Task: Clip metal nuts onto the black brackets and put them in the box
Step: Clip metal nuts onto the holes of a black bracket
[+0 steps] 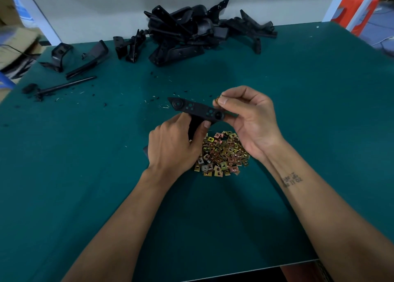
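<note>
A bracket (197, 109) is held above the middle of the green table (298, 111), its long flat plate turned up toward the camera and running from ten o'clock to four o'clock, with round bosses near both ends and small square holes between them. The left hand (172, 145) is curled round the bracket's stem, which drops from under the plate toward six o'clock; the thumb is laid along the stem's right side. A nut (217, 101) is pinched between the thumb and forefinger of the right hand (251, 119) at the plate's three o'clock end, just above the boss there; only a sliver of the metal is seen, and whether it touches the plate cannot be told. A heap of nuts (221, 153), brass and copper in colour, is spread on the table directly under the hands, toward five o'clock of the left wrist. At twelve o'clock, against the white back wall, a pile of brackets (191, 30) is stacked, with loose ones strewn from it toward nine o'clock. At ten o'clock a black rod (66, 86) is laid flat among small black chips. Cardboard boxes (15, 36), blurred, are seen beyond the table's edge at ten o'clock. A tattoo (292, 179) is shown on the right forearm.
</note>
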The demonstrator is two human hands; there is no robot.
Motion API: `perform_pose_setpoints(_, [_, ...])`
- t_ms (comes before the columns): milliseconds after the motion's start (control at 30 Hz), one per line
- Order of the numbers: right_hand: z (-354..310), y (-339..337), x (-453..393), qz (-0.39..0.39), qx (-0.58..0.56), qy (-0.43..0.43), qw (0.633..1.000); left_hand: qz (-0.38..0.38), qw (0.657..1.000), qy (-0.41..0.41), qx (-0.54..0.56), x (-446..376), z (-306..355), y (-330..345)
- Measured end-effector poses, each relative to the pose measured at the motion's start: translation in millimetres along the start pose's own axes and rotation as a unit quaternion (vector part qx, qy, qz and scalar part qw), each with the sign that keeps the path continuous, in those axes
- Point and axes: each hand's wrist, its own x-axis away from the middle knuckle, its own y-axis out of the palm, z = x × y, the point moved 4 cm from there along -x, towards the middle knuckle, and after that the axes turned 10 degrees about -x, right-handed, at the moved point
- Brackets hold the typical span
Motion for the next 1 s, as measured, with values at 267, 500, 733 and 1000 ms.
perform_pose_setpoints(267, [2,1,0,-0.007,0.074,-0.007,0.997,0.002,1.0,0.011,0.023,1,1,0])
perform_pose_setpoints(500, [1,3,1,-0.034,0.057,0.003,0.998,0.016,0.999,0.01,0.029,2,5,-5])
perform_pose_setpoints(733, [-9,1,1,-0.042,0.005,0.013,0.999,0.03,0.999,0.009,0.03,0,2,-6])
perform_pose_setpoints(1000, [-6,4,3,-0.029,0.146,-0.059,0.987,0.052,0.999,0.0,0.002,0,-1,-6])
